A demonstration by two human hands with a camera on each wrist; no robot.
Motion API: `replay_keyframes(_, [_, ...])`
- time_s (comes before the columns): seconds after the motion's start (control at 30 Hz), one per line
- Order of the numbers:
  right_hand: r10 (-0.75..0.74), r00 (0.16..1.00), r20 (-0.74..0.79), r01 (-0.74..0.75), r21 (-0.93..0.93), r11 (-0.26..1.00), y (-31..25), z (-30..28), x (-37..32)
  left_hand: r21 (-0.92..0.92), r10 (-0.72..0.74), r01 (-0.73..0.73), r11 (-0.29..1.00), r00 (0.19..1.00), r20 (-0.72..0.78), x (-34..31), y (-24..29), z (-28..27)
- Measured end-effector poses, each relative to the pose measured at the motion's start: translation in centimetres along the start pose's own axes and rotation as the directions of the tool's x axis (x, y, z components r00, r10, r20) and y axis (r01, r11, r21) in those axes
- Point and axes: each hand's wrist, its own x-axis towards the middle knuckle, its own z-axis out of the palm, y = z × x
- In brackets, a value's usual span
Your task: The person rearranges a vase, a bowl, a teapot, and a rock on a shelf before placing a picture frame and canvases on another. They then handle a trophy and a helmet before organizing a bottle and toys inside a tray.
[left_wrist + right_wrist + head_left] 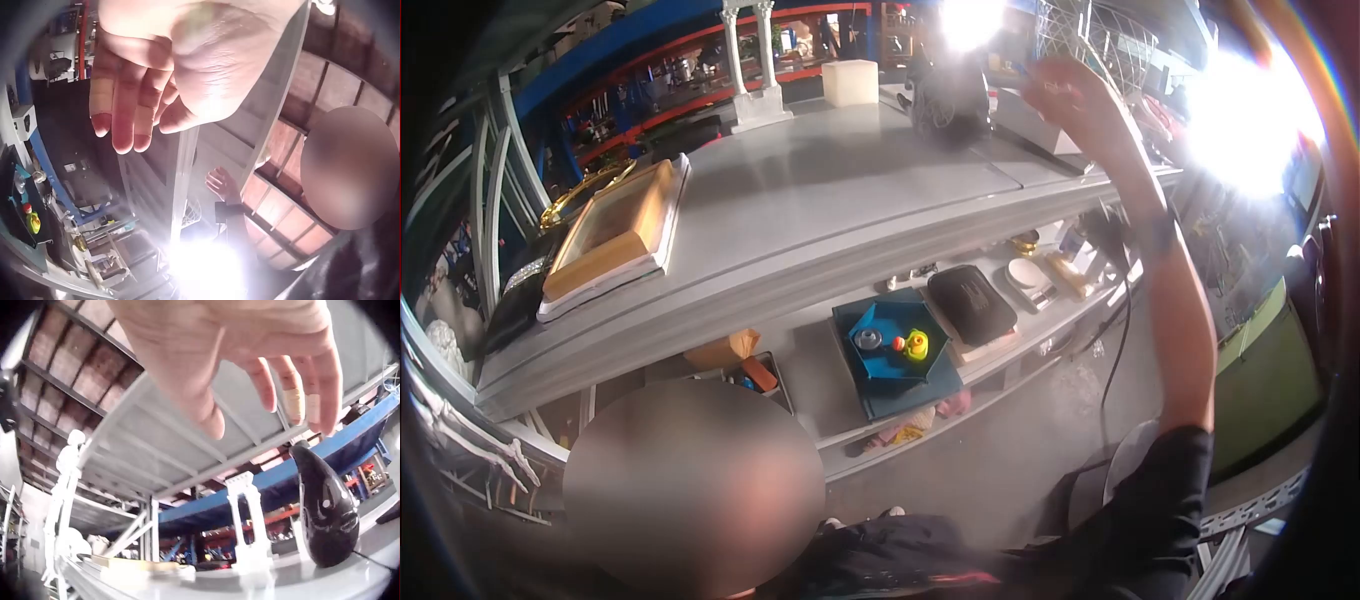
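In the head view my right hand [1080, 105] is raised over the right end of the grey tabletop [800, 185], near a dark object [955, 100]. The right wrist view shows this hand [250, 356] with fingers spread and slightly bent, holding nothing. Below its fingertips stands a glossy dark vase-like object [328, 512]; a gap separates them. My left hand [181, 69] appears only in the left wrist view, its taped fingers loosely bent and holding nothing. Behind it, the raised right hand [222, 184] is visible.
White columns [757, 108], a pale block [850, 83] and a wooden frame [610, 235] stand or lie on the tabletop. On the lower shelf are a teal tray [885, 372] with a yellow duck [916, 345], and a black case [972, 303]. A cable [1118, 350] hangs at right.
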Motion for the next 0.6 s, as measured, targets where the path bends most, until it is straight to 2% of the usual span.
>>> replay_keyframes(0.03, [0.028, 0.999, 0.027, -0.024, -0.129, 0.991, 1.8, 1.4, 2.9, 0.003, -0.007, 0.007, 1.000, 1.000, 0.012, -0.6, -0.5, 0.1])
replay_keyframes(0.1, [0.106, 0.967, 0.232, -0.042, -0.264, 0.964, 4.5, 3.7, 7.3, -0.037, 0.009, -0.013, 0.999, 0.994, -0.107, -1.9, -1.4, 0.2])
replay_keyframes(0.13, [0.116, 0.965, 0.234, -0.053, -0.259, 0.964, 3.4, 4.2, 7.0, -0.036, 0.006, -0.012, 0.999, 0.990, -0.141, -2.6, -1.9, 0.2])
replay_keyframes(0.2, [0.035, 0.948, 0.316, 0.044, -0.240, 0.970, -0.1, 4.6, 6.3, 0.021, -0.004, 0.008, 1.000, 0.987, -0.163, -3.8, -2.3, 0.3])
replay_keyframes(0.27, [0.058, 0.944, 0.326, 0.027, -0.252, 0.967, -0.3, 4.9, 6.5, 0.090, 0.003, 0.014, 0.996, 0.982, -0.191, -5.1, -3.5, 0.4])
replay_keyframes(0.5, [0.125, 0.946, 0.299, 0.005, -0.399, 0.917, 0.5, 6.7, 7.7, 0.083, -0.122, 0.143, 0.986, 0.969, -0.214, -8.4, -5.5, 0.5])
replay_keyframes(0.6, [0.141, 0.949, 0.281, 0.000, -0.447, 0.895, 0.9, 7.2, 8.2, 0.086, -0.127, 0.147, 0.985, 0.971, -0.202, -7.9, -5.0, 0.3])
